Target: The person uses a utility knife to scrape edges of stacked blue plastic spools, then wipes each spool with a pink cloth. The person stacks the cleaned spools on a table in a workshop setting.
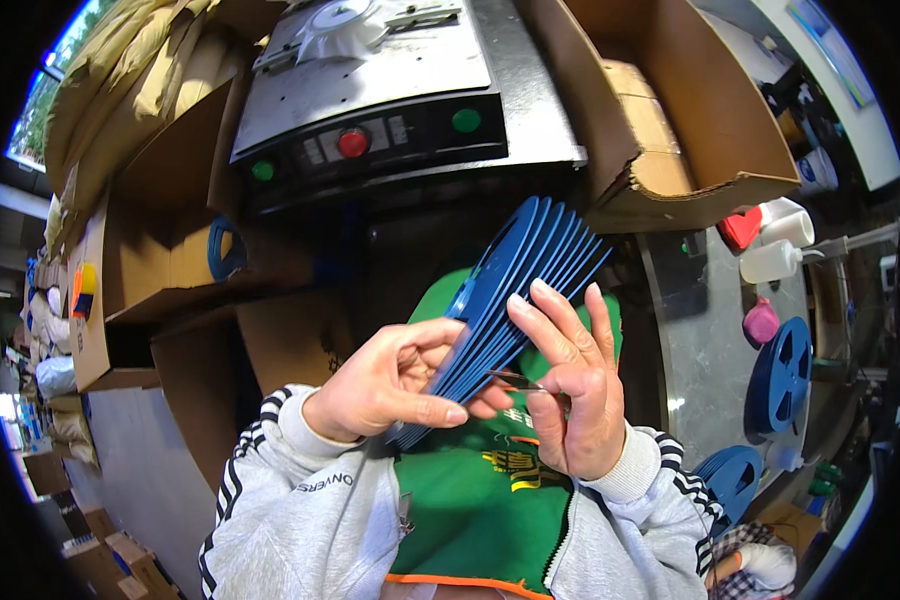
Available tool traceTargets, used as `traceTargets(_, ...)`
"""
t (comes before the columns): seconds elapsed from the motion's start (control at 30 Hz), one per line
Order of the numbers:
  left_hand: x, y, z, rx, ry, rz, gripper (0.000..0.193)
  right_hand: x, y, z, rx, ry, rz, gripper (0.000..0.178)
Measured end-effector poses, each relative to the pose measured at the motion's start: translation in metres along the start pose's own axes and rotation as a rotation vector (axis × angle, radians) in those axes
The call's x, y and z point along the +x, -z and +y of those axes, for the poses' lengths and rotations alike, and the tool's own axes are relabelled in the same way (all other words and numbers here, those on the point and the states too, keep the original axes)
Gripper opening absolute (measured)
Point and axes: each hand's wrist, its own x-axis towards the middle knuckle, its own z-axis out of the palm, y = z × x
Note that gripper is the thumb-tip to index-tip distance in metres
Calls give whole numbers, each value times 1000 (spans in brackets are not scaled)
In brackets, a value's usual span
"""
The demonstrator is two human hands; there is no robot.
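A fanned stack of thin blue plastic reel discs (515, 275) is tilted upright in front of my chest. My left hand (385, 385) grips its lower left part, the thumb on the near side and the other fingers partly hidden behind the discs. On the right, my right hand (582, 395) pinches a thin, dark, blade-like piece (515, 381) between thumb and index finger. Its tip reaches the discs' edges. The remaining fingers of that hand are stretched upward, close to the fanned edges; whether they touch cannot be made out.
Ahead stands a machine (370, 130) with red and green buttons. Open cardboard boxes flank it at left (160, 290) and right (715, 150). On the grey right-hand table (690, 330) are a blue reel (785, 375), a pink lump (761, 322) and a squeeze bottle (770, 262). Another person's gloved hand (770, 565) shows lower right.
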Motion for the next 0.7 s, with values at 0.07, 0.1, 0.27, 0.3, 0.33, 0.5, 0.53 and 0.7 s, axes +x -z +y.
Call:
traceTargets(0.07, -1, -1, 0, 20, -51, 18, 62, 5, -1, -4, 43, -2, 48, 20)
traceTargets(0.1, 0, -3, -2, 28, -113, 40, 62, 8, -3, -5, 136, 157, 13, 19)
traceTargets(0.27, -6, -4, 2, 127, 20, 25, 65, 4, -7, 10, 141, 96, 108, 17)
traceTargets(0.3, -4, -3, 2, 73, 31, -42, 67, 0, -4, 22, 153, -9, 150, 15)
traceTargets(0.33, -5, -3, 1, 56, 38, -40, 67, -3, -4, 37, 202, -54, 219, 13)
traceTargets(0.5, -6, -5, -5, 35, 42, 77, 72, -27, -3, 95, 554, -290, 388, 13)
traceTargets(0.53, -6, -6, -6, 42, 21, 72, 74, -35, -3, 104, 667, -367, 413, 14)
traceTargets(0.7, -9, -7, -1, 78, -41, 78, 64, -115, 0, 177, 612, -606, 841, 18)
